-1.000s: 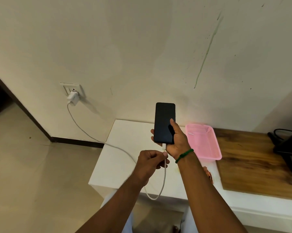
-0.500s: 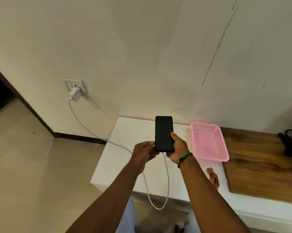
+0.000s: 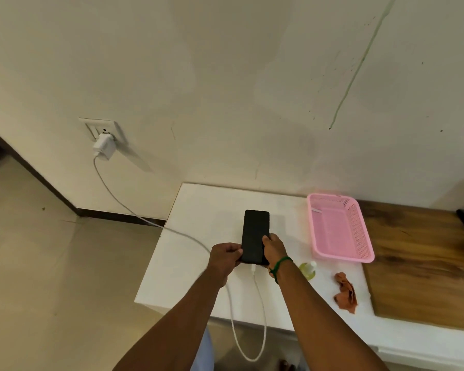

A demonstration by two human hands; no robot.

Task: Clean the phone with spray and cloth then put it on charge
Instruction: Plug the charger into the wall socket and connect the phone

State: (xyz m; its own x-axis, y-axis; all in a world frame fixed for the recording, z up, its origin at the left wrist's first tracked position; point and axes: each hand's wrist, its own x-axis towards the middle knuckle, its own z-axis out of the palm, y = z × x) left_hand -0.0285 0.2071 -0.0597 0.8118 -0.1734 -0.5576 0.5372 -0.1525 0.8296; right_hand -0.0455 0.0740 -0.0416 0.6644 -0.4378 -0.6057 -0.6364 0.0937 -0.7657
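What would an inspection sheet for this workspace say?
Surface: white table, wooden board to its right.
Job's things: phone, screen dark; bottle and cloth on table.
Clutter: pink basket near wall.
Hands: left hand and right hand grip phone's lower end.
Cables: cable plugged into phone, loops off table edge, runs to charger in socket.
Surroundings: streaked wall, floor.

Single head-worn wide-angle view — forward and downward, close above white table point(image 3: 204, 210) against wall point(image 3: 225, 89)
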